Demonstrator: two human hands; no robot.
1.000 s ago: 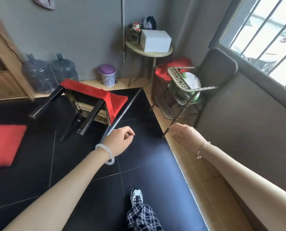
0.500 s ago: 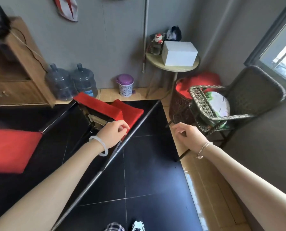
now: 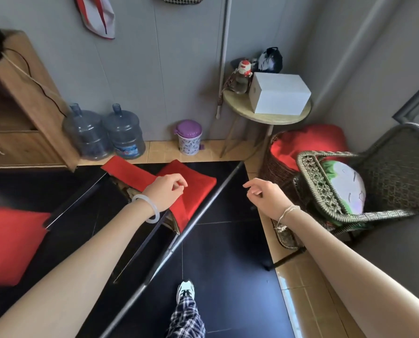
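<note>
Glossy black tiles, toppled red-cushioned stool by loosely curled left hand

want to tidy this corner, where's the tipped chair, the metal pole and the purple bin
tipped chair (image 3: 191, 191), head view, on its red seat cushion
metal pole (image 3: 189, 229), head view, on the shaft over the black floor
purple bin (image 3: 189, 140), head view, on its patterned body

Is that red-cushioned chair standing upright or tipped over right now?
Tipped over. The red-cushioned chair lies on the black floor, its dark legs stretched out along the floor instead of standing on it.
</note>
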